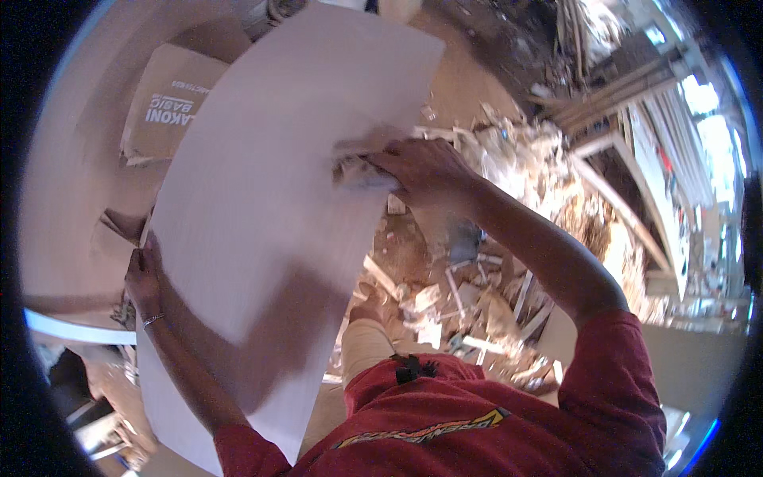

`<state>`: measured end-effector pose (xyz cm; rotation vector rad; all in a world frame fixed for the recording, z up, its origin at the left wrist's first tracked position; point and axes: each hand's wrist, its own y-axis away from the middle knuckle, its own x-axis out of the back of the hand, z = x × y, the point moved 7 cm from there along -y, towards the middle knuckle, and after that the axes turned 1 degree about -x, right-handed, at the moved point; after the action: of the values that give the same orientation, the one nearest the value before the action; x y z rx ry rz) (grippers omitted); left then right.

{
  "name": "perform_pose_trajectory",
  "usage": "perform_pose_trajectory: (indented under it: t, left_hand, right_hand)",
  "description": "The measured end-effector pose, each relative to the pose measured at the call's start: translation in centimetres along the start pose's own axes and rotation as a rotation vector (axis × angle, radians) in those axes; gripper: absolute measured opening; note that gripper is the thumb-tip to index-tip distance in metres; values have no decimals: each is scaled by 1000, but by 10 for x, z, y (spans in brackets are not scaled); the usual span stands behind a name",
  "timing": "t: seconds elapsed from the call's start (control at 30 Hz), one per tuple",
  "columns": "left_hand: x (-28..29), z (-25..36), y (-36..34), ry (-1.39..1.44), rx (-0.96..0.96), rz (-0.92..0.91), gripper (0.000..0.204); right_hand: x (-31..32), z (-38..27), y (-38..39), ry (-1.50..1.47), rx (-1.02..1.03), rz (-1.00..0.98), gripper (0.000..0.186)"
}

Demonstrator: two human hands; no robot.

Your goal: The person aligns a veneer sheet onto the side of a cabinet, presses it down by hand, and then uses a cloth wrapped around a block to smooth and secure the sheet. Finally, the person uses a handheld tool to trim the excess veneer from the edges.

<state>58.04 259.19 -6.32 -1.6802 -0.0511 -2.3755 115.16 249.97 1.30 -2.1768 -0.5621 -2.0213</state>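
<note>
A long pale, flat panel (254,199) lies at a slant across the left half of the view, crossed by shadows. My left hand (145,274) grips its left edge low down, fingers wrapped over it. My right hand (421,167) is closed on a small, greyish object (358,173) on the panel's face near the right edge; motion blur hides what it is. A dark curled scrap (119,224) sits just beside my left hand.
A brown cardboard box (183,75) lies behind the panel on a wooden surface (71,238). Scrap wood and shavings (429,302) cover the floor near my foot (366,300). Stacked boards and a timber frame (628,175) stand at right.
</note>
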Motion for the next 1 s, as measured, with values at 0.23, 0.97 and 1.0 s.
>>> perform_pose_trajectory:
  t: [0.23, 0.97, 1.0]
  left_hand:
    - [-7, 21, -21, 137, 62, -31, 34]
    - [-1, 0, -4, 278, 193, 166, 38]
    - [6, 14, -1, 251, 214, 155, 38]
  right_hand:
    - [22, 28, -80, 70, 317, -47, 58]
    - [44, 39, -146, 36, 651, -110, 78]
    - [43, 19, -170, 52, 703, -91, 73]
